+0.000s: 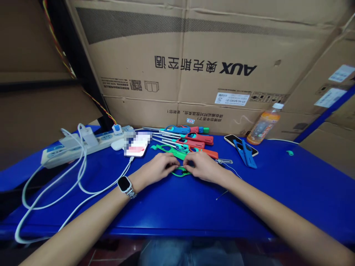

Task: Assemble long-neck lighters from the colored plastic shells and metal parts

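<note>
My left hand [163, 165] and my right hand [203, 167] meet at the middle of the blue table, fingertips pinched close together. Between them is a small thin part, too small to make out. Directly beneath the fingertips lies an open green lighter casing [181, 173], partly hidden by my right hand. Just beyond, another green casing piece [168, 149] lies on the table. Behind it are several long-nosed lighters, among them a red lighter [198, 137], a blue lighter [177, 129] and an orange-red lighter [209, 153]. A clear narrow tube-like part [225, 161] lies beside my right hand.
On the left, a power strip [104, 142] with white cables [81, 173] lies near a phone [137, 145]. To the right are another phone [229, 139], blue casing pieces [245, 153] and an orange drink bottle [264, 125]. A large cardboard box [133, 48] stands behind.
</note>
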The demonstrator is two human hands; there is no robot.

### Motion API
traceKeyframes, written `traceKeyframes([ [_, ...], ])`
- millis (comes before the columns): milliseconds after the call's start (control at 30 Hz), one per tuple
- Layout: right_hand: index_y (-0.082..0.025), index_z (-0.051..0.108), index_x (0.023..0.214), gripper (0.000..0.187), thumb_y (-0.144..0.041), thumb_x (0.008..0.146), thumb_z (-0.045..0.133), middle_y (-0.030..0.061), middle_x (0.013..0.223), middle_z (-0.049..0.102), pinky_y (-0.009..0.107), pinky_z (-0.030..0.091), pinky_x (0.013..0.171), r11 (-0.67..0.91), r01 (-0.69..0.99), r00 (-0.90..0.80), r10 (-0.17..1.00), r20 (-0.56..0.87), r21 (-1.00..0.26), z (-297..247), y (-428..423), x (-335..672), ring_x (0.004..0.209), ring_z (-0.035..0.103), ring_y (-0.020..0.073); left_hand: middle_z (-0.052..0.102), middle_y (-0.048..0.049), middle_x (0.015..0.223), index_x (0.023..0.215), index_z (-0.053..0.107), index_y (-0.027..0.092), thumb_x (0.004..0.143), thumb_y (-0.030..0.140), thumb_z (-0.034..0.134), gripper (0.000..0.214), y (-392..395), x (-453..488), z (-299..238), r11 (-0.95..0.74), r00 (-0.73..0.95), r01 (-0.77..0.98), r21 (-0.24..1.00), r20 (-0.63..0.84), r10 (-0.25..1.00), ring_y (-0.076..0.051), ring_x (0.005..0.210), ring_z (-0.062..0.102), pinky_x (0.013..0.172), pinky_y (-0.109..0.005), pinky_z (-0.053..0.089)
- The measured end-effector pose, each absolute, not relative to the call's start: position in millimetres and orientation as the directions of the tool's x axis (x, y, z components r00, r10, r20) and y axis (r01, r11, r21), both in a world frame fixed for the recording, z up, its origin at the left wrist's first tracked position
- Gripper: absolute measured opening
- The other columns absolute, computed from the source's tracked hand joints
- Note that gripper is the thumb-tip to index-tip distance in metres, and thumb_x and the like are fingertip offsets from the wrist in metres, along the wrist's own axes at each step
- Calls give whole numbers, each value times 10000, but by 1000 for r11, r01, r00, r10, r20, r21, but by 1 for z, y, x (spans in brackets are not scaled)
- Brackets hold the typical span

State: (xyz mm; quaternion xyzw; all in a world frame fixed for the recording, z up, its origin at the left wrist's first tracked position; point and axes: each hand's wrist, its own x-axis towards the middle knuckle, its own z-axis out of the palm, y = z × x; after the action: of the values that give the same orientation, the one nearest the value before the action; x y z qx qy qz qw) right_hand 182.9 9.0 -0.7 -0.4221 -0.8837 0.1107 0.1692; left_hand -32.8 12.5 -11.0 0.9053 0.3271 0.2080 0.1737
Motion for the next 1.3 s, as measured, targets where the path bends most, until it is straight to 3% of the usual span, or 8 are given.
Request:
traceKeyframes([
  [167,-187,717,804,89,-121,799,656,34,847,738,259,417,664,546,753,-512,837,195,-368,-2,5,180,769,656,176,697,-58,869,933,703,163,950,228,526,189,16,-38,-7,-724,702,523,450,254,665,-162,764,629,715,-267,477],
  [367,-193,711,778,70,-139,788,668,18,816,738,253,418,644,494,760,-462,868,183,-422,-4,8,178,759,665,170,681,-66,924,939,701,169,958,225,495,214,17,-43,-3,-764,744,523,378,236,626,-164,790,634,738,-274,475],
  [600,-193,720,788,102,-115,786,654,15,835,740,257,434,681,492,756,-459,869,186,-431,-1,5,180,774,669,165,710,-43,876,1013,710,167,827,171,583,226,13,-51,3,-678,698,540,499,185,692,-146,730,618,675,-247,494],
  [767,-197,725,790,69,-147,796,679,17,826,737,266,415,655,489,766,-450,872,194,-418,-3,6,183,756,656,172,704,-43,804,927,721,151,865,248,607,162,15,-56,4,-629,688,539,560,139,712,-132,672,596,634,-241,479],
  [967,-195,722,785,82,-134,796,668,13,841,740,272,424,685,489,753,-448,871,202,-440,-4,6,185,765,654,168,713,-68,909,911,750,163,865,267,647,154,22,-59,-2,-632,704,495,597,151,694,-160,785,640,723,-276,490],
  [1300,-198,720,795,79,-142,802,664,13,844,738,276,417,676,476,764,-439,878,189,-435,-3,5,185,756,644,165,699,-50,838,929,738,151,847,267,648,168,16,-60,5,-590,657,581,561,103,746,-145,708,605,634,-247,469],
])
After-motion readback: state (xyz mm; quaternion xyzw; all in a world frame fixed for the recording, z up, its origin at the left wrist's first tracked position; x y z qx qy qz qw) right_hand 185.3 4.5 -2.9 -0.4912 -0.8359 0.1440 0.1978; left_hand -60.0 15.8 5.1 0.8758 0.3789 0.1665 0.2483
